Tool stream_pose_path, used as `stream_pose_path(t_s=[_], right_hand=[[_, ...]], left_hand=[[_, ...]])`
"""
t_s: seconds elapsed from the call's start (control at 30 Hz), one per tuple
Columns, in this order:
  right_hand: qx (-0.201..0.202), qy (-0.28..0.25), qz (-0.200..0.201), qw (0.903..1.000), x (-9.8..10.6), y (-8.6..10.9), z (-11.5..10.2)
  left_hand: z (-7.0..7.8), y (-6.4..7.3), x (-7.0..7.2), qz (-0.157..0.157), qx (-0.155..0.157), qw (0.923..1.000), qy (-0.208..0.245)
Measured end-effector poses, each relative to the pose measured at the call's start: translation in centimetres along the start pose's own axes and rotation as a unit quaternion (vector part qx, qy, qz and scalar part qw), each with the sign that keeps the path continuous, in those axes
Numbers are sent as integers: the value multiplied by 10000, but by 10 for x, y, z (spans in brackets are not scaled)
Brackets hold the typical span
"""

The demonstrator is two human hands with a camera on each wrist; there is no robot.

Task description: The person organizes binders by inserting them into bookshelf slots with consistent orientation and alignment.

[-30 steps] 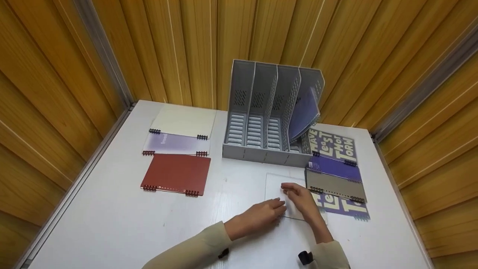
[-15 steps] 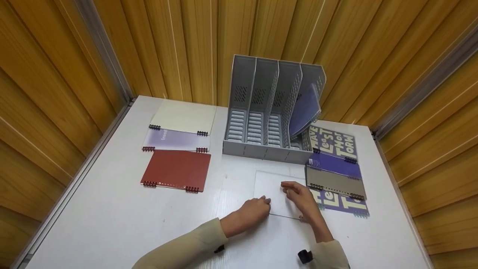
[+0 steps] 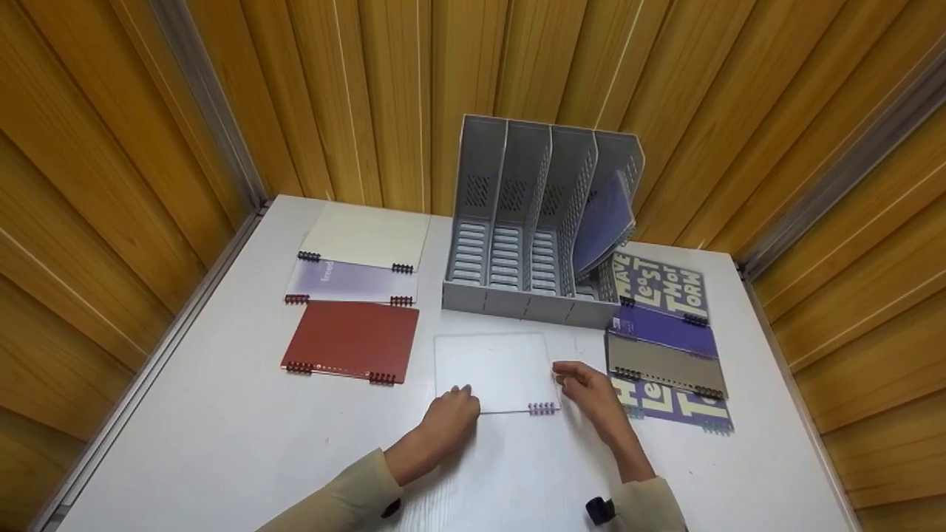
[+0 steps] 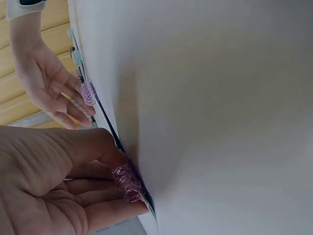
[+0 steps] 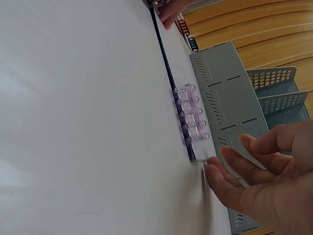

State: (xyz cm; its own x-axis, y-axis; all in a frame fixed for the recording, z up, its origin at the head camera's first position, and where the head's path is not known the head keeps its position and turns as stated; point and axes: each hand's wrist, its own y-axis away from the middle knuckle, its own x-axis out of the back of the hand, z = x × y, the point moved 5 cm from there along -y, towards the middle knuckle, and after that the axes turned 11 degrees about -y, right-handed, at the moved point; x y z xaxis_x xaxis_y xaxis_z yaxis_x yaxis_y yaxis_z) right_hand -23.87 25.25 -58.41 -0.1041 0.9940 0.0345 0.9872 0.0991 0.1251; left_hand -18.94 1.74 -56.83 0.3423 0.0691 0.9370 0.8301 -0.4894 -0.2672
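A white notebook [image 3: 491, 369] with clear purple binding rings lies flat before the file rack. At the left end of its near, ringed edge, my left hand [image 3: 447, 417] grips it; in the left wrist view the thumb and fingers close around the purple rings [image 4: 126, 183] there. My right hand [image 3: 591, 388] is by the notebook's right edge, fingers loosely bent and holding nothing. The right wrist view has its fingertips [image 5: 212, 171] right at the notebook's corner, beside the other purple rings [image 5: 190, 115].
A grey file rack [image 3: 528, 304] with upright dividers stands at the back, a blue-purple notebook [image 3: 604, 222] leaning in its right slot. Left lie a red notebook [image 3: 351, 340], a lilac one [image 3: 355, 282] and a cream one [image 3: 366, 236]. Several overlapping notebooks, including a taupe one [image 3: 665, 366], lie right.
My left hand has moved left and drawn the white notebook with it, out from under my right hand and away from the right-hand notebooks. The right hand has stayed almost in place.
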Motion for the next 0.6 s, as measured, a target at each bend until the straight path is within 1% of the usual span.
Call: stream_pose_path(t_s=[0.1, 0.17, 0.27, 0.33, 0.4, 0.5, 0.6], right_hand=[[-73, -104, -32, 9999, -4, 0, 0], [-119, -221, -46, 9997, -6, 0, 0], [-183, -381, -75, 9991, -9, -1, 2], [-253, -437, -77, 9987, -11, -3, 3], [-328, -453, -65, 9984, -12, -5, 6], [-391, -452, -56, 9982, -13, -6, 7], [-400, -380, -73, 9984, -14, -7, 8]], left_hand=[[-8, 4, 0, 88, 223, 9996, 118], [-11, 5, 0, 97, 297, 9993, 203], [-15, 5, 0, -9, 383, 9983, 433], [-18, 4, -1, -156, 441, 9964, 710], [-22, 5, -2, -317, 532, 9924, 1065], [-27, 6, -4, -488, 663, 9832, 1629], [-30, 7, -4, -550, 751, 9753, 2001]])
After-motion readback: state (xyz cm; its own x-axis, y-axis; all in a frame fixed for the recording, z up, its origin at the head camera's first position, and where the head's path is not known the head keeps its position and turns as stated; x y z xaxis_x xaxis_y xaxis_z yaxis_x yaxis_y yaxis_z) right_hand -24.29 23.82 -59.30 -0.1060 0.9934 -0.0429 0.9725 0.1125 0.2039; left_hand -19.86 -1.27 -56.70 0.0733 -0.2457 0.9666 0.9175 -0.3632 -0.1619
